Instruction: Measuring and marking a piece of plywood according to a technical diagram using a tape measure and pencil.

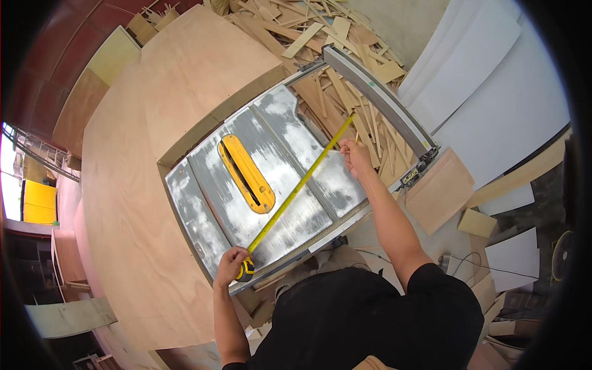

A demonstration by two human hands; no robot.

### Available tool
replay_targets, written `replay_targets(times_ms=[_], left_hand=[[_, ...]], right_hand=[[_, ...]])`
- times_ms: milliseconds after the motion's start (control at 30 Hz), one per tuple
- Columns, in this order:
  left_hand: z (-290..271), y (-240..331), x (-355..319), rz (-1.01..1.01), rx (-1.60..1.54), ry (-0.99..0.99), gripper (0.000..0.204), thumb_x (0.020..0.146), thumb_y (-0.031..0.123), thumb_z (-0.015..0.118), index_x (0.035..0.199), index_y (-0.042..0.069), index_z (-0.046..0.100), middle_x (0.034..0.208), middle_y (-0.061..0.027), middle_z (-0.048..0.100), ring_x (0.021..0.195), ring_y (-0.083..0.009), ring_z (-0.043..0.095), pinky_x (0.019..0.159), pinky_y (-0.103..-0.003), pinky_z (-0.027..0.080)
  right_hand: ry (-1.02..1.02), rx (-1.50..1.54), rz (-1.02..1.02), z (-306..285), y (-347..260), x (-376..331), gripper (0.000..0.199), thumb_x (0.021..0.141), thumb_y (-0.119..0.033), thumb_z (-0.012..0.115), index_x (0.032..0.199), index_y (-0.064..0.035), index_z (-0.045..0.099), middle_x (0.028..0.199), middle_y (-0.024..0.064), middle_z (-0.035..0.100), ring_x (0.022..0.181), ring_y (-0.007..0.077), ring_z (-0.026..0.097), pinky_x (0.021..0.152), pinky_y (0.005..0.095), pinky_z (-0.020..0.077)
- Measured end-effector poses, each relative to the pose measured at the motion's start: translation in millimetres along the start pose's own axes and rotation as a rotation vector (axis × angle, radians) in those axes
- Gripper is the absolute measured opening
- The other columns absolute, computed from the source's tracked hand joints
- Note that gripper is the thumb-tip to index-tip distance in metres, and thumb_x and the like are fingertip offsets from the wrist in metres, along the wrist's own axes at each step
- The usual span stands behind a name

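Note:
A yellow and black tape measure (245, 270) is in my left hand (231, 265), whose fingers are closed by its case at the near left edge of the table saw (296, 200). Its yellow blade (300, 184) runs out diagonally over the metal top, and the far end reaches past the top above the wood scraps. My right hand (356, 157) is closed around a thin pencil (357, 137), just right of the blade near its far end. The yellow throat plate (246, 174), with a dark slot, lies left of the blade.
A large plywood sheet (132, 203) surrounds the saw's left and far sides. The fence rail (382, 98) stands at the right, beyond it white sheets (512, 105). Scrap wood strips (308, 37) pile up at the back. A plywood piece (441, 191) and a cable (493, 270) lie right.

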State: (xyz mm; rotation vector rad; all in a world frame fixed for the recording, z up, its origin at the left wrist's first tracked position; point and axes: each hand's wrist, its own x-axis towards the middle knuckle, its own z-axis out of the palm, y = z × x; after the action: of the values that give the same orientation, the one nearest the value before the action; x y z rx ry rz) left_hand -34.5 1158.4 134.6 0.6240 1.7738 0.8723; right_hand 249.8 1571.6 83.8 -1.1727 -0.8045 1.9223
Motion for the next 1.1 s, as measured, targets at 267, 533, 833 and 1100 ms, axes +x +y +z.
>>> replay_targets(times_ms=[267, 533, 833, 1100], left_hand=[[-15.1, -20.2, -16.5, -0.047, -0.01, 0.031, 0.015, 0.097, 0.015, 0.058, 0.095, 0.001, 0.065, 0.085, -0.0029, 0.068, 0.077, -0.0089, 0.06, 0.071, -0.025, 0.049], [-36.0, -48.5, -78.6, -0.175, -0.112, 0.07, 0.016, 0.097, 0.017, 0.06, 0.098, 0.002, 0.066, 0.088, -0.0026, 0.069, 0.078, -0.0091, 0.061, 0.072, -0.026, 0.049], [-77.2, -84.5, -141.5, -0.15, -0.172, 0.221, 0.016, 0.098, 0.018, 0.06, 0.1, 0.003, 0.066, 0.089, -0.0033, 0.07, 0.079, -0.0098, 0.061, 0.074, -0.027, 0.049], [-85.4, -85.4, -94.3, -0.111, -0.162, 0.147, 0.015, 0.098, 0.016, 0.058, 0.1, 0.004, 0.065, 0.087, -0.0012, 0.068, 0.079, -0.0089, 0.059, 0.073, -0.027, 0.049]], right_hand=[[-0.245, 0.053, 0.182, 34.6, 29.6, -3.8, 0.043, 0.094, -0.048, 0.061, 0.094, -0.0056, 0.061, 0.062, -0.0015, 0.043, 0.043, 0.0056, 0.031, 0.037, 0.0243, 0.0255], [-0.004, -0.388, -0.078, 3.4, -53.1, 53.9, 0.054, 0.092, -0.057, 0.059, 0.074, -0.0077, 0.065, 0.054, -0.0034, 0.046, 0.041, 0.0073, 0.039, 0.036, 0.0238, 0.0253], [0.301, -1.478, -0.202, -218.3, -185.8, 85.6, 0.088, 0.078, -0.076, 0.059, 0.104, 0.0072, 0.069, 0.115, 0.027, 0.066, 0.106, 0.0344, 0.065, 0.091, 0.04, 0.0487], [0.298, -1.722, -0.283, -231.9, -199.8, 69.6, 0.087, 0.072, -0.067, 0.072, 0.114, 0.0085, 0.063, 0.11, 0.0282, 0.068, 0.109, 0.0373, 0.065, 0.091, 0.0425, 0.0507]])
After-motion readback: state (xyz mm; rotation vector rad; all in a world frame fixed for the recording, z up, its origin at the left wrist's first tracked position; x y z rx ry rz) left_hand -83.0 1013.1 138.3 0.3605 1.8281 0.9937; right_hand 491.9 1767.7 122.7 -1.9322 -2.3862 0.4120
